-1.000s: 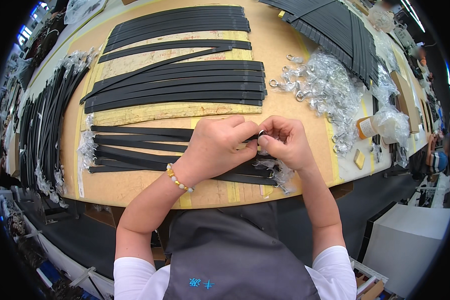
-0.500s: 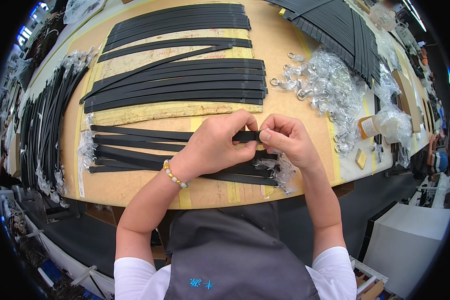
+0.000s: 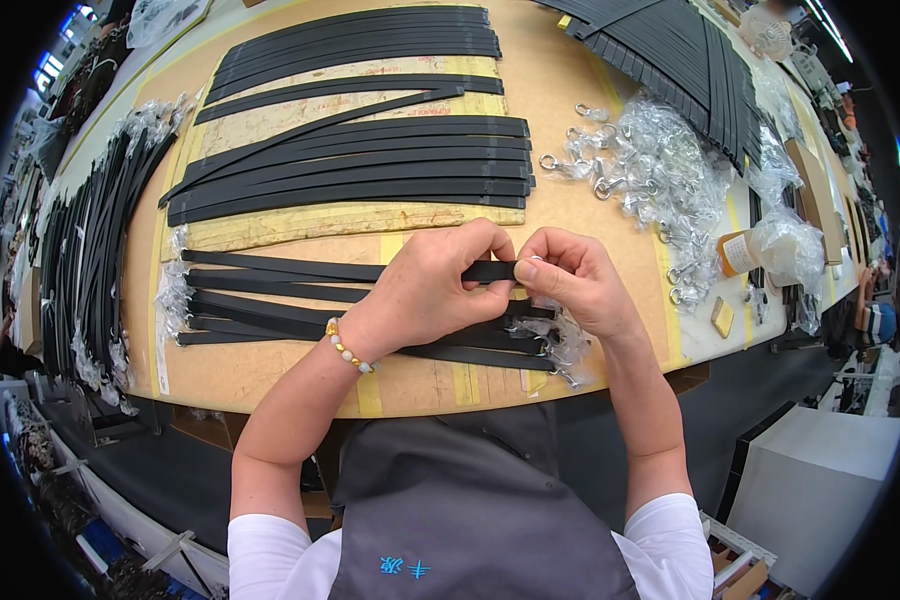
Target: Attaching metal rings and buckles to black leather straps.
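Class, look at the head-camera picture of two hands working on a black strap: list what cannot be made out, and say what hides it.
- Head view: the end of the flat black leather strap lies behind the fingertips of the left hand and right hand.
- Any small part pinched there is covered.
- The metal clasps in the clear plastic bags are too small and glary to count.
- The fanned black strips are cut off by the top edge.

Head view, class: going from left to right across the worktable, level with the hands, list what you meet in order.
Bundle of black straps hanging at the table's left edge → left hand → right hand → pile of metal clasps in clear wrapping → small amber bottle → clear plastic bag.
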A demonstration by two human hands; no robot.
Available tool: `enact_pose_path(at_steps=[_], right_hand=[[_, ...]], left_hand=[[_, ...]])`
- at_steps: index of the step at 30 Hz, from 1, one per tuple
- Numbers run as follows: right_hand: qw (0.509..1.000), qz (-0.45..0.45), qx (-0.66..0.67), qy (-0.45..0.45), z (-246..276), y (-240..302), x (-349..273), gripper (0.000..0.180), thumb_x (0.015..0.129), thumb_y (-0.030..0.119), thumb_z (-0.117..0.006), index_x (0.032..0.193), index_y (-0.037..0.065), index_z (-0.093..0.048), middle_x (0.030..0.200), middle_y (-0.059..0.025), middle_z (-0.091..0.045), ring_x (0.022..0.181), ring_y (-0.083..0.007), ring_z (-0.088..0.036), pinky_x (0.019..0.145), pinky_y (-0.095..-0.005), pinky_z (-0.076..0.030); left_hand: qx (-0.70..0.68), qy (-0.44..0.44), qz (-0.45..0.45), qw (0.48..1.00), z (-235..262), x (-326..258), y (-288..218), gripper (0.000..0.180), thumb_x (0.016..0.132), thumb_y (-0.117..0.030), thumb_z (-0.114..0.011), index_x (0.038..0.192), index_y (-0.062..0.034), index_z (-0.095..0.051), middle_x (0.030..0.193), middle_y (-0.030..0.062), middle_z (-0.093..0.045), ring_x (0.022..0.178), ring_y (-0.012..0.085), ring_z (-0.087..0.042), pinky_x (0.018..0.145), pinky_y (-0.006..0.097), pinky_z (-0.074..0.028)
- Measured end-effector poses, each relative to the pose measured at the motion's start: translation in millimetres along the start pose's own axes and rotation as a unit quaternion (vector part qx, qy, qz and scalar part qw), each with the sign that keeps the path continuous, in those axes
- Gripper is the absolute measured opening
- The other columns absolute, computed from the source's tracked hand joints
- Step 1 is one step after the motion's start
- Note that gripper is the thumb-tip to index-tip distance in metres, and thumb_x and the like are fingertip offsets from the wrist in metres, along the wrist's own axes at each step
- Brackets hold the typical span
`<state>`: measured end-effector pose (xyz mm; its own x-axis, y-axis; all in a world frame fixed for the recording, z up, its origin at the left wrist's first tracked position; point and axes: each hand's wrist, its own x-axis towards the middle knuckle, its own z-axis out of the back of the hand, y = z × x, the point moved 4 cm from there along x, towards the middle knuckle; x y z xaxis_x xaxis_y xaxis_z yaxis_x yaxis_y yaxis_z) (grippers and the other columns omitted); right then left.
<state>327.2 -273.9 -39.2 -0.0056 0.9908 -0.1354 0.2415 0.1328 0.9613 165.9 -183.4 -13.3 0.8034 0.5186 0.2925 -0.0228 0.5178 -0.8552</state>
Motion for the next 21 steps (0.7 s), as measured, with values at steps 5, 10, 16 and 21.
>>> enact_pose_path(at_steps=[5, 10, 16, 21], right_hand=[[1.0, 0.001, -0.002, 0.004, -0.6, -1.2, 0.2, 0.019, 0.099, 0.019, -0.074, 0.097, 0.002, -0.066, 0.078, 0.0039, -0.061, 0.067, -0.0012, -0.051, 0.06, -0.0194, -0.04], [1.0, -0.002, -0.012, 0.0, -2.0, -1.1, -0.1, 0.019, 0.099, 0.019, -0.073, 0.095, 0.003, -0.065, 0.077, 0.0056, -0.059, 0.066, -0.0003, -0.048, 0.058, -0.0187, -0.037], [0.999, 0.0, -0.031, -0.013, -4.6, -3.0, -0.7, 0.017, 0.099, 0.017, -0.071, 0.092, 0.004, -0.064, 0.075, 0.0079, -0.054, 0.066, 0.0013, -0.042, 0.056, -0.0192, -0.033], [0.991, 0.052, -0.117, -0.048, -10.4, -6.3, 1.2, 0.015, 0.098, 0.014, -0.068, 0.089, 0.003, -0.062, 0.074, 0.0087, -0.05, 0.068, 0.0012, -0.04, 0.057, -0.0202, -0.031]], left_hand=[[0.012, 0.007, -0.007, 1.0, 0.5, 0.4, -1.4, 0.023, 0.08, -0.007, -0.077, 0.096, -0.0032, -0.061, 0.082, 0.0098, -0.067, 0.065, 0.0195, -0.066, 0.057, 0.03, -0.055], [0.014, 0.01, -0.002, 1.0, 0.9, -0.8, 0.3, 0.022, 0.08, -0.004, -0.077, 0.097, -0.0023, -0.064, 0.081, 0.0068, -0.065, 0.067, 0.0136, -0.063, 0.056, 0.027, -0.051], [0.011, 0.014, -0.002, 1.0, 1.7, 0.0, -1.3, 0.021, 0.079, -0.002, -0.077, 0.098, -0.0016, -0.066, 0.08, 0.0046, -0.063, 0.068, 0.0092, -0.059, 0.056, 0.024, -0.048], [0.008, 0.006, -0.031, 0.999, 0.2, 0.8, -0.9, 0.023, 0.079, -0.002, -0.077, 0.1, -0.0021, -0.066, 0.079, 0.0045, -0.062, 0.067, 0.0098, -0.057, 0.059, 0.025, -0.048]])
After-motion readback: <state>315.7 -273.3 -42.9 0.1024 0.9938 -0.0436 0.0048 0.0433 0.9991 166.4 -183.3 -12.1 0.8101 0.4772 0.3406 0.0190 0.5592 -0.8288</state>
